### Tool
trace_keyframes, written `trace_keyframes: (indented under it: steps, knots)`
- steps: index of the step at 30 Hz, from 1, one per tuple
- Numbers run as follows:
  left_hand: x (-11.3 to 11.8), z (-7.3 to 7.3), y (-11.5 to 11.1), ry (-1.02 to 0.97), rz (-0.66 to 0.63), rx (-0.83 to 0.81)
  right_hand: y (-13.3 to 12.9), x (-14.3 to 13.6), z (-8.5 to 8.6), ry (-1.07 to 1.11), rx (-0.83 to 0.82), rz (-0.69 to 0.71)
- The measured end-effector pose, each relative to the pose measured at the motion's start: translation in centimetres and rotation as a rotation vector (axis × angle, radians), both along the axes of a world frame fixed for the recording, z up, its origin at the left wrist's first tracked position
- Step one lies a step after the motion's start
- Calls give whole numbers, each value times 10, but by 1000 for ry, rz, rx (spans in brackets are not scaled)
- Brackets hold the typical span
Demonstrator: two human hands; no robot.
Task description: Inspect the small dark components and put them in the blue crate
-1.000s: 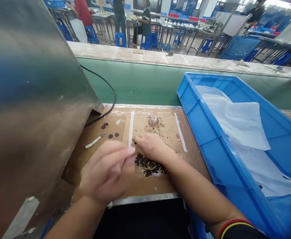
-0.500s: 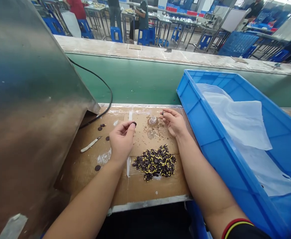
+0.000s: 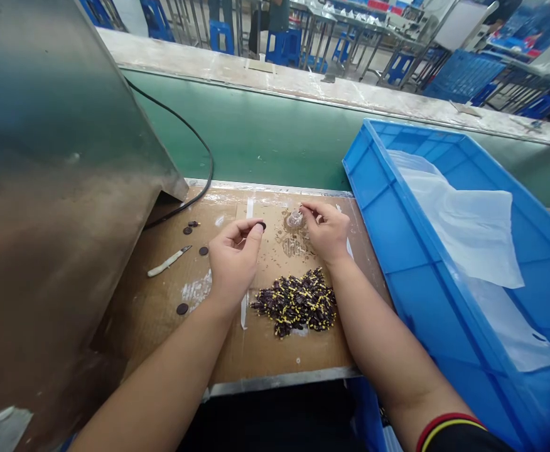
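Between thumb and index finger, my left hand (image 3: 236, 251) pinches a dark round disc (image 3: 262, 225). My right hand (image 3: 326, 229) is closed in a pinch at the clear glue-like lump (image 3: 295, 218); whatever its fingertips hold is too small to make out. Below both hands lies a pile of small dark parts with yellow tips (image 3: 298, 302) on the cardboard-covered table (image 3: 228, 370). Loose dark discs (image 3: 182, 309) and a white-handled knife (image 3: 166, 263) lie left of my left hand.
A large blue bin (image 3: 397, 251) with white sheets (image 3: 477, 220) stands at the right. At the left rises a metal housing (image 3: 63, 157), with a black cable (image 3: 181, 116) curving from it. Behind the table runs a green belt (image 3: 256, 141).
My right hand has moved from beside the clear lump to it, its fingers drawn closer together. My left hand still holds the disc, slightly higher. The camera view has tilted down.
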State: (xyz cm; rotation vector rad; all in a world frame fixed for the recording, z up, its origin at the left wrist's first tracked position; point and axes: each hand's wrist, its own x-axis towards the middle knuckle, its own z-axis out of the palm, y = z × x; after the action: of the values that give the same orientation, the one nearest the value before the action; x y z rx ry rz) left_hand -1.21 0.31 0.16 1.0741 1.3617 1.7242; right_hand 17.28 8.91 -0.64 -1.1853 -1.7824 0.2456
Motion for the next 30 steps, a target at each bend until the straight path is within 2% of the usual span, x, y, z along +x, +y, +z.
trace_keyframes:
  steps: [6,17,21,23,25,30]
  knots:
    - [0,-1,1,4,0,18,1,0,-3,-69,67,9]
    - [1,2,-1,10,-11,6,2,2,-6,-97,36,-19]
    - [1,-2,1,-49,-44,7,1,4,1,-75,7,-59]
    - [2,-5,3,-97,-67,-1,-7,3,9,26,-36,-77]
    - [2,-5,3,-131,-85,-14,-20,-1,19,219,-124,-52]
    - [4,0,-1,-26,-125,3,-61,-17,35,685,-516,289]
